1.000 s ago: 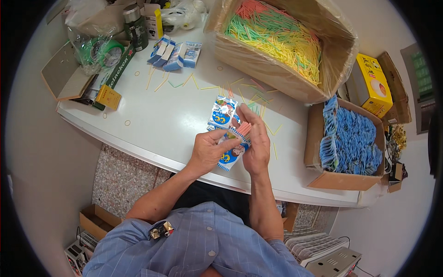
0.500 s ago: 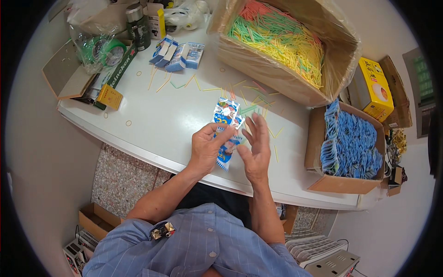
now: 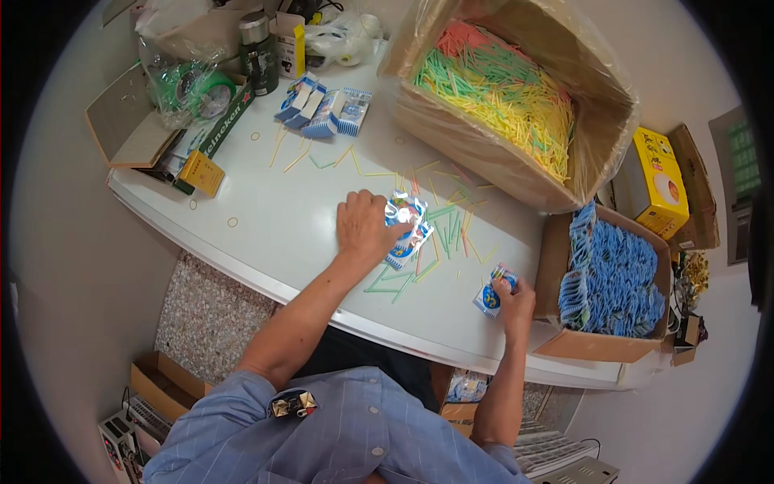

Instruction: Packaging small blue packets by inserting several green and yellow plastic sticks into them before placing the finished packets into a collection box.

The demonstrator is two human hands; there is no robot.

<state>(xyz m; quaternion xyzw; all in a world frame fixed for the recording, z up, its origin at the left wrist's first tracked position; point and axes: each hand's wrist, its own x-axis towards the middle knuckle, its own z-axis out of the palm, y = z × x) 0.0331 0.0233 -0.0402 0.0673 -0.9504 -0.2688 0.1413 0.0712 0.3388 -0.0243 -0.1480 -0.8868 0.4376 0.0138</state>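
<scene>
My left hand (image 3: 363,226) is palm down at the middle of the table, its thumb across shiny blue-and-white foil packets (image 3: 405,216). It grips them at their left edge; how many lie together I cannot tell. My right hand (image 3: 518,306) is farther right, close to the table's front edge, pinching a small blue-and-white packet (image 3: 490,290) low over the tabletop. Loose green, yellow and pink plastic sticks (image 3: 451,234) lie scattered around the foil packets. Just right of my right hand stands a cardboard box (image 3: 576,343) filled with rows of blue packets (image 3: 617,266).
A big plastic-lined carton (image 3: 484,141) of coloured sticks stands at the back right. A yellow box (image 3: 661,181) is behind the packet box. Flattened blue-and-white small cartons (image 3: 326,111), a dark flask (image 3: 258,60) and an open cardboard box (image 3: 133,133) occupy the back left.
My right hand has moved from beside the left hand to the right, now with a packet in it. More green sticks show on the table. The left hand has shifted slightly up.
</scene>
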